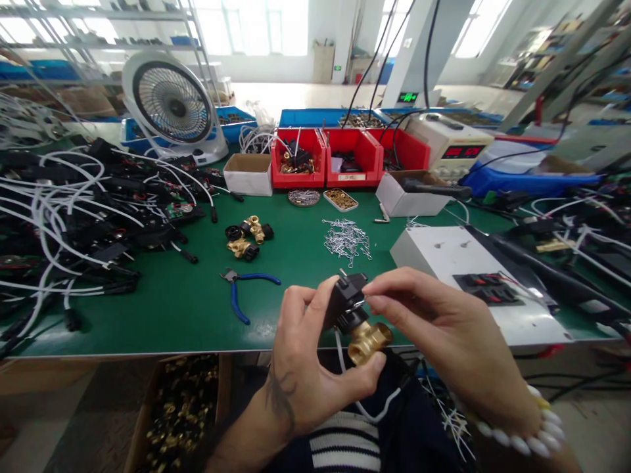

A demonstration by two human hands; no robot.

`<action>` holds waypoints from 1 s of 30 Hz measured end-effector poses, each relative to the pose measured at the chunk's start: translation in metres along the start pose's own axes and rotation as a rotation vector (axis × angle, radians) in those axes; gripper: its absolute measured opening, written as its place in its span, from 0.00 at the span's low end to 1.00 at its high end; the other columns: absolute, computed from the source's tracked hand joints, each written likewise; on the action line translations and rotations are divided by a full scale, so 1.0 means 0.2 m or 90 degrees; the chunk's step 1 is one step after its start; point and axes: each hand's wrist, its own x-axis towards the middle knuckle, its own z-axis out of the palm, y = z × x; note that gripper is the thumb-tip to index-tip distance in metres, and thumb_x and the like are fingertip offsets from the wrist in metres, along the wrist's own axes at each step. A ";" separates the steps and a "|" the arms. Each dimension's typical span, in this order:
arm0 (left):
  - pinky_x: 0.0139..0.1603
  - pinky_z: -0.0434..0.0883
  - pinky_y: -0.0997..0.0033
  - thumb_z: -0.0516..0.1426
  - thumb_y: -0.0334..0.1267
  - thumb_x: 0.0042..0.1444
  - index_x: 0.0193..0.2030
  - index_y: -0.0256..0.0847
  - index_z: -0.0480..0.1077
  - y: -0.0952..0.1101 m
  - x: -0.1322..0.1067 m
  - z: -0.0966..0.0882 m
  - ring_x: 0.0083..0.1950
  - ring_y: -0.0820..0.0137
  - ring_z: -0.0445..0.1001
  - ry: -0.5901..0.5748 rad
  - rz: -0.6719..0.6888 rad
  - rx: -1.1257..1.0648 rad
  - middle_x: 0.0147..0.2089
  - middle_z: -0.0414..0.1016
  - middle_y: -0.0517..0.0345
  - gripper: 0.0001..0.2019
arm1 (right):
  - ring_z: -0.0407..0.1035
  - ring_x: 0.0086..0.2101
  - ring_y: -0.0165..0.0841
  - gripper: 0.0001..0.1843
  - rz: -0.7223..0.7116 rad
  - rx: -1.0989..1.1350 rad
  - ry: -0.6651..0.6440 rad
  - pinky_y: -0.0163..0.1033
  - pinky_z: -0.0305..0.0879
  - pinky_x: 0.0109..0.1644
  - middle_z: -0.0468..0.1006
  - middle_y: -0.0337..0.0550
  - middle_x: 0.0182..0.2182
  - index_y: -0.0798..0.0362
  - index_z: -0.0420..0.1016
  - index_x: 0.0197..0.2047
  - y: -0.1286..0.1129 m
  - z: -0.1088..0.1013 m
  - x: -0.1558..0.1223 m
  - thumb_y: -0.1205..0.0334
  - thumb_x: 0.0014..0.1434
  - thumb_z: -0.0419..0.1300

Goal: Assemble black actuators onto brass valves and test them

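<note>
My left hand (300,358) is closed around a motorized valve: a black housing (340,299) on top, a brass valve body (367,343) below, and a white cable (340,351) hanging down. The thumb presses against the brass. With thumb and forefinger, my right hand (434,312) pinches a small silvery wire clip (355,305) at the side of the housing, just above the brass. How deep the clip sits is too small to tell. Similar wire clips (348,240) lie in a loose pile beyond my hands.
Blue-handled cutting pliers (239,279) and brass valve bodies (241,247) lie left on the green table (290,256). Cabled black units (113,217) crowd the far left. Red bins (298,177) stand behind. A grey switch box (444,253) sits at right.
</note>
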 end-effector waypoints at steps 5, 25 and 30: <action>0.47 0.73 0.62 0.65 0.44 0.48 0.65 0.37 0.60 0.01 0.01 0.00 0.46 0.65 0.68 -0.001 0.026 0.027 0.46 0.64 0.53 0.38 | 0.74 0.35 0.33 0.03 -0.033 -0.057 -0.043 0.37 0.73 0.41 0.81 0.38 0.34 0.46 0.79 0.37 -0.02 -0.02 0.01 0.63 0.62 0.62; 0.46 0.73 0.60 0.65 0.39 0.46 0.61 0.43 0.64 -0.11 0.04 0.03 0.45 0.63 0.69 -0.100 0.000 -0.023 0.44 0.65 0.55 0.33 | 0.75 0.37 0.31 0.06 -0.120 -0.129 -0.113 0.36 0.71 0.41 0.79 0.40 0.35 0.51 0.76 0.38 0.10 0.00 0.00 0.69 0.64 0.59; 0.48 0.73 0.59 0.63 0.42 0.49 0.61 0.43 0.65 -0.19 0.05 0.12 0.46 0.63 0.70 -0.077 -0.085 -0.107 0.45 0.65 0.55 0.31 | 0.74 0.42 0.38 0.11 -0.097 -0.376 -0.004 0.44 0.71 0.48 0.78 0.49 0.43 0.55 0.76 0.46 0.12 -0.21 0.35 0.59 0.63 0.63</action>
